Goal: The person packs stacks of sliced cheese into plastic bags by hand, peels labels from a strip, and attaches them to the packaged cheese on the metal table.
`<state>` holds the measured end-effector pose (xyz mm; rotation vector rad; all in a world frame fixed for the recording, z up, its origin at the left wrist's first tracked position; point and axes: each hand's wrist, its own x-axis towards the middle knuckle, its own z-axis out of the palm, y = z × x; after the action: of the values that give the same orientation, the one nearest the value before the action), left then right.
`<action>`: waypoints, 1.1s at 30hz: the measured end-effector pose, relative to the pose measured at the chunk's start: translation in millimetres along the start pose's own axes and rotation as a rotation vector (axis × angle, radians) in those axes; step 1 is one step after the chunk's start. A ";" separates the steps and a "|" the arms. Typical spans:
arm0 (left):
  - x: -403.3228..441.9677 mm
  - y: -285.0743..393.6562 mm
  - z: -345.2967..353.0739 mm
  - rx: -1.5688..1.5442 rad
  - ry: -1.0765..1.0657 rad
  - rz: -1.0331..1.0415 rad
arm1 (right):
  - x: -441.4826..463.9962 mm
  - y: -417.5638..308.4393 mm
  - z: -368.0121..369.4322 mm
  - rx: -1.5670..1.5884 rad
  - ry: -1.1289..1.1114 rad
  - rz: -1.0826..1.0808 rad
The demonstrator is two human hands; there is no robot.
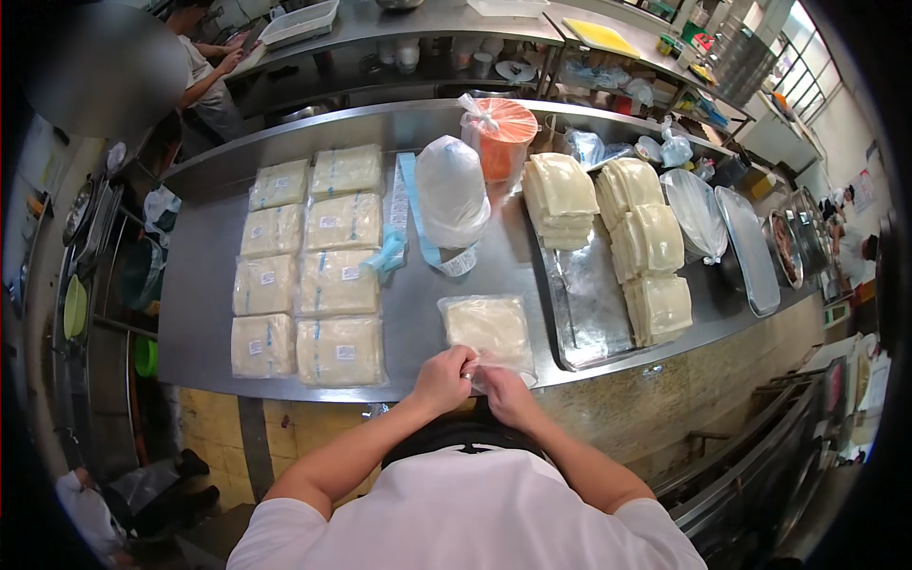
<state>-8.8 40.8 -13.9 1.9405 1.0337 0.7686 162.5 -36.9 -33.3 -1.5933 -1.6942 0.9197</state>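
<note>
A clear plastic bag [487, 323] with a stack of pale, flat dough sheets inside lies near the front edge of the steel table. My left hand [444, 380] is closed in a pinch on the bag's near end. Just to its right, my right hand [511, 397] also grips that end, its fingertips partly hidden. Left of the hands, sealed packs of sheets [340, 353] with white labels and blue marks lie in two columns. On the right, a metal tray [594, 302] bears several unwrapped stacks of sheets [657, 309].
A roll of white plastic bags [451, 195] stands mid-table beside a blue printed strip [427, 252]. Behind it is an orange-filled tub [503, 138] in plastic. A clear lid [748, 249] lies at the right end. Another person [204, 81] works at the back left.
</note>
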 end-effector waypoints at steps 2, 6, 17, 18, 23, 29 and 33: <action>-3.9 -0.4 -6.7 0.009 0.014 0.099 | 34.8 28.5 29.6 0.013 0.083 -0.010; -9.7 3.0 -9.2 -0.009 0.028 0.176 | 111.3 41.7 40.6 -0.412 -0.112 -0.090; 4.8 -47.9 -21.2 -0.128 0.067 -0.071 | 92.0 53.3 59.9 -0.748 -0.059 -0.352; 16.1 -63.4 -16.5 -0.056 0.122 -0.183 | 92.4 47.1 57.8 -0.730 -0.089 -0.323; 72.4 -105.3 -9.5 0.224 0.092 -0.383 | 91.2 24.6 51.3 -0.749 -0.170 -0.219; 74.4 -115.4 -0.9 0.303 0.066 -0.301 | 68.2 48.2 80.6 -0.839 -0.003 -0.042; 74.8 -109.7 1.4 0.288 0.119 -0.336 | 53.9 25.8 68.7 -0.790 -0.060 -0.064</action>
<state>-13.7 143.9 -97.5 1.8984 1.5679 0.5737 116.3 12.9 -93.9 -1.9756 -2.3001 0.2512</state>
